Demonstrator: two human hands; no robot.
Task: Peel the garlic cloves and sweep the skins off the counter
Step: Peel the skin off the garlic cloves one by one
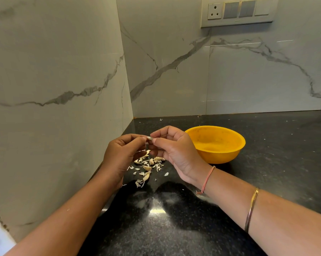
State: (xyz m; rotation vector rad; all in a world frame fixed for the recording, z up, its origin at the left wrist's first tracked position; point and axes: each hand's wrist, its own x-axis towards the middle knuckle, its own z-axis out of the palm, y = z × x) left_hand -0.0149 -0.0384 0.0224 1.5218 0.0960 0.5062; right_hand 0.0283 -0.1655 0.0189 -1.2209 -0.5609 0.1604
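left hand [121,154]: fingers pinch garlic clove [149,138], above worktop [267,145] near its back-left corner
right hand [171,147]: fingers pinch the same clove
skins [147,168]: scattered on worktop under hands
yellow bowl [217,143]: just right of right hand

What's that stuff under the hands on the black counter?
Scattered papery garlic skins lie on the counter below the left hand and right hand, which pinch a garlic clove between them. The left hand covers the pile's left edge, so anything there is hidden.
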